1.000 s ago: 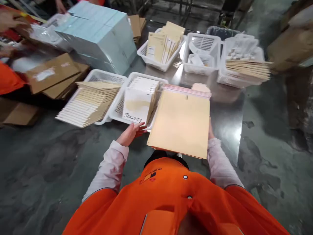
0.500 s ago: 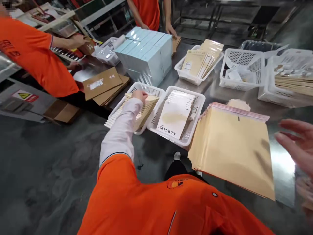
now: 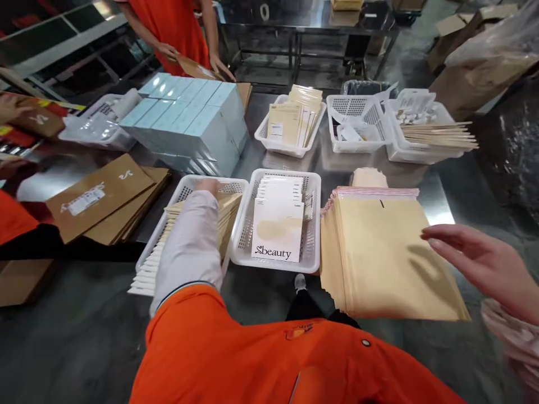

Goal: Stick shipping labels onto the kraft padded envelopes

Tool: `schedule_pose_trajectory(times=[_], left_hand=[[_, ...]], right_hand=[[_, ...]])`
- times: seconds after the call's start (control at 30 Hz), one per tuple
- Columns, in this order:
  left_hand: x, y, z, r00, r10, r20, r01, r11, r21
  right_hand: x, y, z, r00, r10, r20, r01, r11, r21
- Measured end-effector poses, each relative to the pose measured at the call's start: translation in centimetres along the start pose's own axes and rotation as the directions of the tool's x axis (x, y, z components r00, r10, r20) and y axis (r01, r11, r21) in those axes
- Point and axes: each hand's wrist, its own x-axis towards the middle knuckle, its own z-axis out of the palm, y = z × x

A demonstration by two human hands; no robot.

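Tan padded envelopes (image 3: 391, 258) lie in a thick stack toward the surface's near right corner, their pink-edged flaps facing the far edge. In the head view, the right hand (image 3: 484, 264) hovers over the right side of this stack, partly open and holding nothing, its fingers bent and its shadow on the top envelope.

The left hand (image 3: 207, 186) reaches into the far part of the left basket (image 3: 238, 188), at the fanned tan packets (image 3: 225, 221); the sleeve hides most of its fingers, so whether it grips one cannot be told. Some packets stick out past the basket's near left side.

Just beside it, at the near edge of the surface (image 3: 290, 164), the middle basket (image 3: 314, 224) holds overlapping white cards (image 3: 278, 230), the front one reading "beauty".

Flat brown cardboard (image 3: 101, 196) lies left of the left basket, with a block of light blue boxes (image 3: 189, 120) behind. Along the far edge, toward the far right corner, stand three white baskets (image 3: 290, 148). Beyond the boxes, a person in orange (image 3: 172, 28) has one hand on a cardboard piece (image 3: 194, 68).
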Motion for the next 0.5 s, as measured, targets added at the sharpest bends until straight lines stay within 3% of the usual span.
schedule_pose_trajectory(times=[0.07,0.1,0.17,0.2,0.23,0.3,0.37,0.43,0.5], left_hand=[[-1.1,0.8,-1.9,0.996,-0.093,-0.018,0.093,0.995,0.046],[-2.0,1.8,-2.9,0.992,-0.108,-0.071,0.111,0.993,0.04],[-4.8,5.0,-4.6,0.969,-0.057,-0.241,0.048,0.998,-0.043],[-6.5,7.2,-5.3,0.943,0.002,-0.333,-0.038,0.994,-0.101],[-8.4,9.6,-5.8,0.917,0.076,-0.391,-0.145,0.978,-0.15],[-12.0,14.9,-6.5,0.869,0.275,-0.411,-0.39,0.893,-0.226],[-14.9,19.6,-6.8,0.798,0.498,-0.339,-0.592,0.754,-0.285],[-16.8,23.2,-7.0,0.719,0.629,-0.295,-0.695,0.637,-0.333],[-17.6,25.4,-7.2,0.704,0.63,-0.326,-0.71,0.621,-0.332]], right_hand=[[1.2,-2.2,1.8,0.983,-0.015,0.185,-0.013,0.989,0.151],[2.0,-3.2,3.0,0.951,-0.014,0.309,-0.073,0.96,0.269],[3.4,-5.3,5.8,0.818,-0.042,0.574,-0.307,0.811,0.497],[4.1,-6.4,7.3,0.717,-0.086,0.692,-0.445,0.707,0.549],[4.7,-7.4,8.8,0.625,-0.144,0.768,-0.549,0.617,0.563],[5.5,-9.0,11.4,0.503,-0.281,0.817,-0.641,0.513,0.571],[5.6,-9.8,13.1,0.484,-0.383,0.787,-0.643,0.454,0.616],[5.2,-9.5,13.9,0.553,-0.421,0.719,-0.587,0.416,0.695],[4.2,-8.3,13.9,0.634,-0.41,0.655,-0.51,0.415,0.753]])
